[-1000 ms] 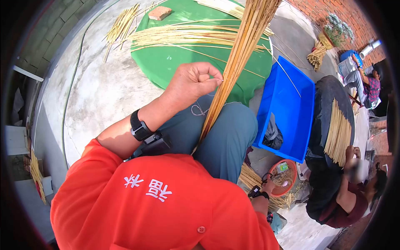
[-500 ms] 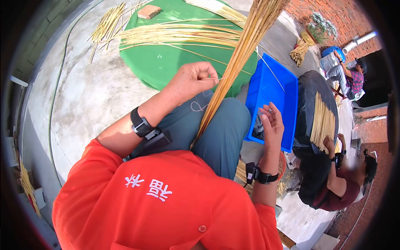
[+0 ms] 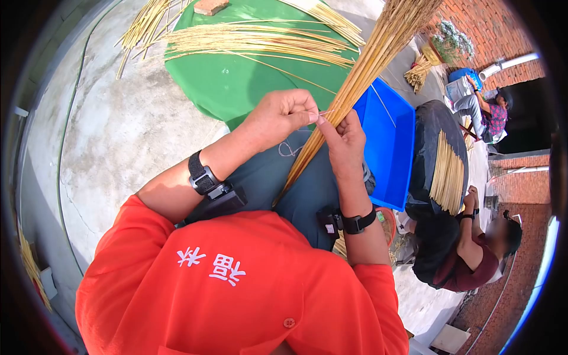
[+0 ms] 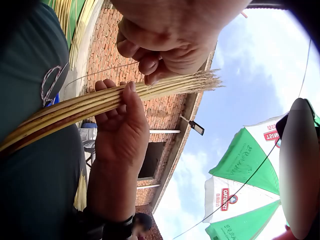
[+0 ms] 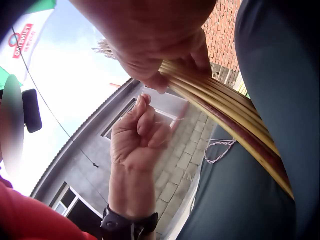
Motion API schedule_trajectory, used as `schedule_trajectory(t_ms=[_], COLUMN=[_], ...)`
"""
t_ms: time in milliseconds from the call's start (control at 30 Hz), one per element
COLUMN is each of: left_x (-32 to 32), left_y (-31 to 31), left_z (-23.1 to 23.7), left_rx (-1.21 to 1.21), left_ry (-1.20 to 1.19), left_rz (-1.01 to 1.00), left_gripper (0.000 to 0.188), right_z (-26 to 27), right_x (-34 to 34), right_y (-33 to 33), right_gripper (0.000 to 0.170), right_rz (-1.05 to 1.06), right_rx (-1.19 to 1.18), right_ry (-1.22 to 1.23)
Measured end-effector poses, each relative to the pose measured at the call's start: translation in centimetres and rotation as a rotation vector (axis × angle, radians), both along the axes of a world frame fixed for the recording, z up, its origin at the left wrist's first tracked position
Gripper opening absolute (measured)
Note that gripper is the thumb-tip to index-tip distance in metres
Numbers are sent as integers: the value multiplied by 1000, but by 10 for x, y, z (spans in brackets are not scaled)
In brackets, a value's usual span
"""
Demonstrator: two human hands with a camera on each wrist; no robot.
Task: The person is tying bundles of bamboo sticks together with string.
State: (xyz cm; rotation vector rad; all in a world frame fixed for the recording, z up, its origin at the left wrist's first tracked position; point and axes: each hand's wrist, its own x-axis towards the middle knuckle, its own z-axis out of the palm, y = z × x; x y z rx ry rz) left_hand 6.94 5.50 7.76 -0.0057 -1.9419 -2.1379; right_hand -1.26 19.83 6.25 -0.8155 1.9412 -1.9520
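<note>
A bundle of long straw-coloured stalks [image 3: 370, 68] with brushy tops slants up from between the person's knees. The right hand [image 3: 348, 145] grips it partway up; in the left wrist view the thumb lies across the near side and the fingers come round behind. Close beside the bundle, the left hand [image 3: 287, 115] pinches a thin string with its fingertips, the other fingers curled in. A loose loop of pale twisted string [image 5: 219, 150] dangles against the trouser leg. Where the string meets the stalks is mostly hidden by the hands.
Loose stalks [image 3: 254, 42] lie across a green-covered round table [image 3: 204, 89] ahead. A blue plastic tub [image 3: 390, 148] stands to the right of the knees. Beyond it, another person sits by a dark-covered surface [image 3: 423, 174] with more stalks. A brick [image 3: 210, 6] sits on the green cover.
The right hand has come up from beside the reddish basin at lower right and now grips the bundle. The left hand keeps its pinch on the string, close to the stalks.
</note>
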Motion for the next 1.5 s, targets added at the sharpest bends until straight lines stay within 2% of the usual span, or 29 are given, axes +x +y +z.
schedule_trajectory(t_ms=[767, 1267, 1367, 1500], left_x=[-5, -1, 0, 0], left_y=[-8, -6, -6, -6], left_z=[-9, -3, 0, -1], left_rx=[135, 95, 107, 107], left_ry=[31, -84, -100, -106], left_rz=[-22, -37, -37, -38], left_gripper=[4, 8, 7, 7], right_z=[0, -2, -2, 0], right_x=[2, -3, -2, -3], right_y=[-3, 1, 4, 15], right_gripper=[24, 24, 26, 38], right_rz=[-39, 17, 33, 58], right_rx=[-35, -49, -26, -5], right_ry=[-21, -48, -39, -18])
